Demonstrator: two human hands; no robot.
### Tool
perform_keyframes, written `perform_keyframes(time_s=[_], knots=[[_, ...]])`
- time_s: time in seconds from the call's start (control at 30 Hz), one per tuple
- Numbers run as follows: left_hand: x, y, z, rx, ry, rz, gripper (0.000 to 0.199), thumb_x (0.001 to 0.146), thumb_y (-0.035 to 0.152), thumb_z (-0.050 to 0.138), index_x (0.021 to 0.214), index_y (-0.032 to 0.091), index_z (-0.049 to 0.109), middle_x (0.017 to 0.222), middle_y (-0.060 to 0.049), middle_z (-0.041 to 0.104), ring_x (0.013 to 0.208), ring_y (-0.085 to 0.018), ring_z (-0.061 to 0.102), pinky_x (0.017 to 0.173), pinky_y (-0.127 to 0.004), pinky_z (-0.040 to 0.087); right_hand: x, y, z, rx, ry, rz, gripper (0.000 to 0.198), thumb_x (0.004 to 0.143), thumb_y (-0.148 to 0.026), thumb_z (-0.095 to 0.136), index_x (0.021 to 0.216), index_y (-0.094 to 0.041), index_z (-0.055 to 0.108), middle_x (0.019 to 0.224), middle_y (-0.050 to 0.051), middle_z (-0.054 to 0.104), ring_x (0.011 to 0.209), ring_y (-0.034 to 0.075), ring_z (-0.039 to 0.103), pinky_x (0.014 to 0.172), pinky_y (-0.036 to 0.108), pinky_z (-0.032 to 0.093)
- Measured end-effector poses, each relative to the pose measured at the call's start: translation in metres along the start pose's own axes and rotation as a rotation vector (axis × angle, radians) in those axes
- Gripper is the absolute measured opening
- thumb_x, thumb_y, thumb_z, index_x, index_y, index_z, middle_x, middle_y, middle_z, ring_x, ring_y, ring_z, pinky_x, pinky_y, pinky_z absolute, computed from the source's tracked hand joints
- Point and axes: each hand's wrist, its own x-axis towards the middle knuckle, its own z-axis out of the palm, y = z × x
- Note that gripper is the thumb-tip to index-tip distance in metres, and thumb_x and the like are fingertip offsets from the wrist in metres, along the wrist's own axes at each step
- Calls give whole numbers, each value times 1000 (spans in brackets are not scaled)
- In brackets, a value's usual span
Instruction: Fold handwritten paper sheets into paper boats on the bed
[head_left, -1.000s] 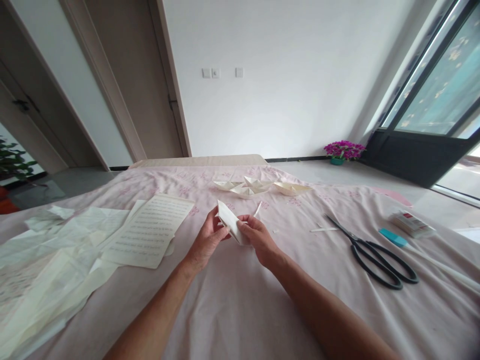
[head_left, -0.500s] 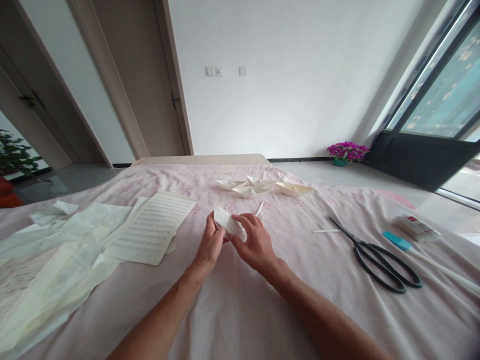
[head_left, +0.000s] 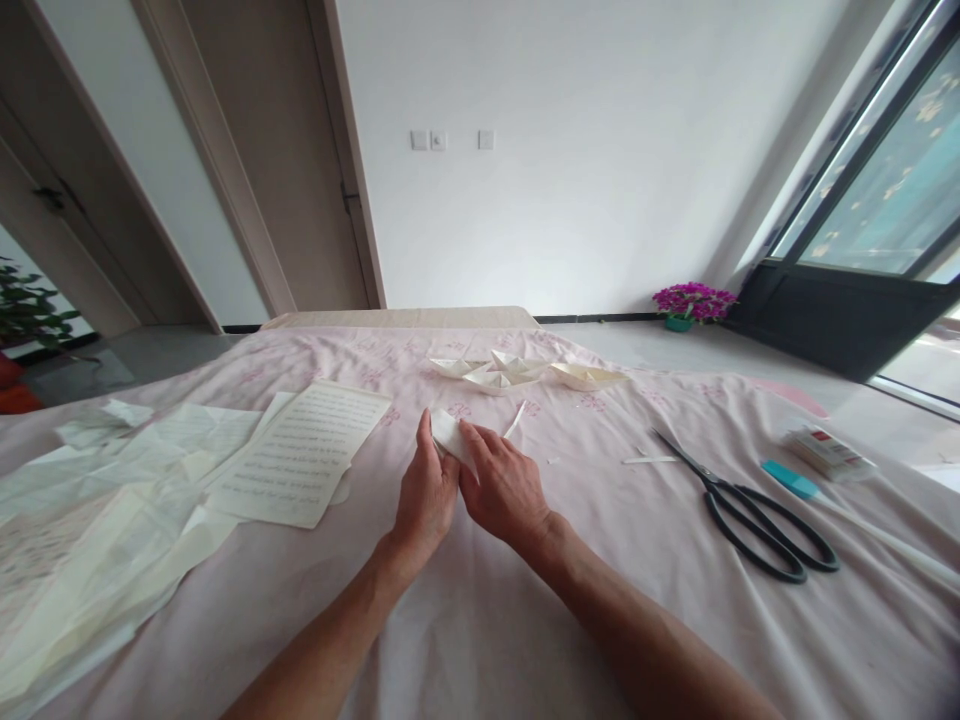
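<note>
A small piece of folded white paper is held between my two hands above the cloth. My left hand grips its left side, thumb and fingers closed around it. From the right, my right hand presses its fingers over the paper and hides much of it. Just beyond the hands lie several folded paper boats, grouped together, with a yellowish one at their right. A thin paper strip rests beside my right fingers.
Handwritten sheets and crumpled papers spread over the left of the pink flowered cloth. At right lie black-handled scissors, a paper strip, a blue-ended tool and a small box.
My right hand has moved in closer to the left and covers more of the folded paper. My left fingers now stand more upright along its edge.
</note>
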Motion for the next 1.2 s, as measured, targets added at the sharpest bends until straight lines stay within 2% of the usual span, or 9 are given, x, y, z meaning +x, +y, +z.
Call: perform_keyframes(time_s=[0.13,0.37,0.63,0.7,0.8,0.9,1.07,1.13,1.2], knots=[[-1,1,1,37,-23,29,72,83,24,45,148,19,14,117,-12,63,101,-26,62,85,-37,46,2,0,-4,-34,-56,27,55,87,-29,41,140,-18,33,134,13,51,105,24,59,78,32,49],[-1,0,3,-46,-43,74,79,79,14,46,149,21,11,124,-11,60,107,-24,60,89,-35,45,6,-2,-7,-101,-80,23,55,88,-20,35,142,-11,30,133,18,51,101,23,63,75,29,49],[-1,0,7,-113,-4,47,74,81,16,44,148,21,14,147,-11,38,130,-23,42,100,-34,39,6,-4,-6,-88,-98,32,52,90,-19,34,142,-10,31,128,18,55,97,22,65,74,27,50],[0,-1,8,-75,-5,28,72,82,17,43,148,19,14,142,-13,44,125,-24,47,97,-35,41,5,-4,-4,-102,-102,27,53,90,-16,35,142,-11,30,128,18,55,96,21,65,73,26,50],[0,-3,8,-18,-20,10,72,83,19,43,148,18,14,122,-14,60,103,-25,61,84,-36,47,4,-4,-1,-135,-107,9,56,89,-13,33,144,-10,26,132,18,52,96,22,65,71,28,50],[-1,-2,7,-11,-14,30,73,82,18,44,148,17,13,114,-13,65,95,-24,63,79,-35,48,2,-4,1,-150,-116,13,59,89,-12,32,146,-11,21,134,20,50,95,22,65,71,29,50],[-1,-4,9,-122,-2,69,73,81,14,44,148,15,15,135,-15,51,120,-24,51,94,-35,43,3,-4,-1,-81,-156,97,60,89,-15,36,147,-16,21,123,17,59,92,22,66,75,30,48],[2,-8,11,-244,32,78,71,78,12,46,145,17,23,142,-12,44,130,-23,42,102,-34,37,5,-1,-4,1,-142,135,57,91,-20,38,146,-19,24,121,13,62,93,22,65,76,32,47],[5,-14,13,-389,76,63,68,76,11,50,141,21,33,139,-9,47,130,-24,42,102,-35,37,7,3,-7,129,-119,166,57,90,-32,45,144,-24,27,122,9,61,96,22,64,78,33,46]])
